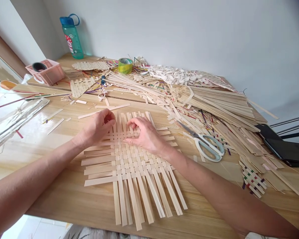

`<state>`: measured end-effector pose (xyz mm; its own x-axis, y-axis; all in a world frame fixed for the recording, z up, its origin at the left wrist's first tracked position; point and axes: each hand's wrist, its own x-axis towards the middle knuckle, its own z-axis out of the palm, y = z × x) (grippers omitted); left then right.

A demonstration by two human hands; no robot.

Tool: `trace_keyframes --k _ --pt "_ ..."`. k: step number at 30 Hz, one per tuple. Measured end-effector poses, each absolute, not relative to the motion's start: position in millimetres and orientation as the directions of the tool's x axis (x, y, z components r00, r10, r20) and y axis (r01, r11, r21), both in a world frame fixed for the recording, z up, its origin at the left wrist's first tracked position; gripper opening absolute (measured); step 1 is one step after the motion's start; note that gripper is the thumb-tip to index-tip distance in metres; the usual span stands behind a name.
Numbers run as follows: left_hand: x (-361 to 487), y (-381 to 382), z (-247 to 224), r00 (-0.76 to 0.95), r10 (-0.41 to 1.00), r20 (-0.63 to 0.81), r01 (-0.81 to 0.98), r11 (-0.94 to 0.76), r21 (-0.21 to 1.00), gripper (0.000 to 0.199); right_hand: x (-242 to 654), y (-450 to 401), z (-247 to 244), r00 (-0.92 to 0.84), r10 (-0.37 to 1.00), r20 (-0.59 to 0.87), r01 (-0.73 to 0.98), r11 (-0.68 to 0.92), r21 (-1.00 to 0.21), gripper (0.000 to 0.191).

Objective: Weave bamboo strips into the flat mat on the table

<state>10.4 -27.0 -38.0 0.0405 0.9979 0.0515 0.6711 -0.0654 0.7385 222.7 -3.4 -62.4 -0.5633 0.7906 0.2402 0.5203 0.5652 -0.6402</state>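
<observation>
A woven mat of pale flat wood strips (133, 159) lies on the table in front of me, with loose strip ends sticking out on all sides. My left hand (103, 126) is at its far left corner, fingers curled and pinched at the end of a pale wood strip; the fingertips partly hide the grip. Over the far middle of the weave is my right hand (147, 136), its thumb and forefinger apart in a C shape, touching or just above the strips. Nothing shows between those fingers.
White-handled scissors (206, 146) lie right of the mat. Behind are a bundle of long strips (216, 103), a roll of tape (125, 65), a pink basket (51, 73) and a teal bottle (73, 41). A black phone (289, 151) rests at the right edge.
</observation>
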Motion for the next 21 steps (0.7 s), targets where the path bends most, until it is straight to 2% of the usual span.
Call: trace_keyframes --k 4,6,14,16,21 --pt "7 -30 -20 0.082 0.994 -0.075 0.883 -0.038 0.467 0.014 226 -9 -62 -0.544 0.741 0.395 0.511 0.665 -0.544 0.031" --pt "7 -33 -13 0.123 0.982 -0.141 0.917 -0.059 0.395 0.018 227 -10 -64 -0.582 0.701 0.413 0.497 0.708 -0.501 0.028" --pt "-2 -37 -5 0.242 0.931 -0.273 0.931 -0.143 0.336 0.014 229 -9 -69 -0.661 0.645 0.384 0.476 0.756 -0.449 0.024" --pt "-4 -36 -6 0.279 0.921 -0.270 0.926 -0.184 0.331 0.012 228 -9 -69 -0.670 0.634 0.386 0.470 0.765 -0.441 0.023" --pt "-8 -33 -11 0.330 0.909 -0.252 0.895 -0.217 0.389 0.008 228 -7 -72 -0.650 0.658 0.380 0.449 0.736 -0.507 0.012"
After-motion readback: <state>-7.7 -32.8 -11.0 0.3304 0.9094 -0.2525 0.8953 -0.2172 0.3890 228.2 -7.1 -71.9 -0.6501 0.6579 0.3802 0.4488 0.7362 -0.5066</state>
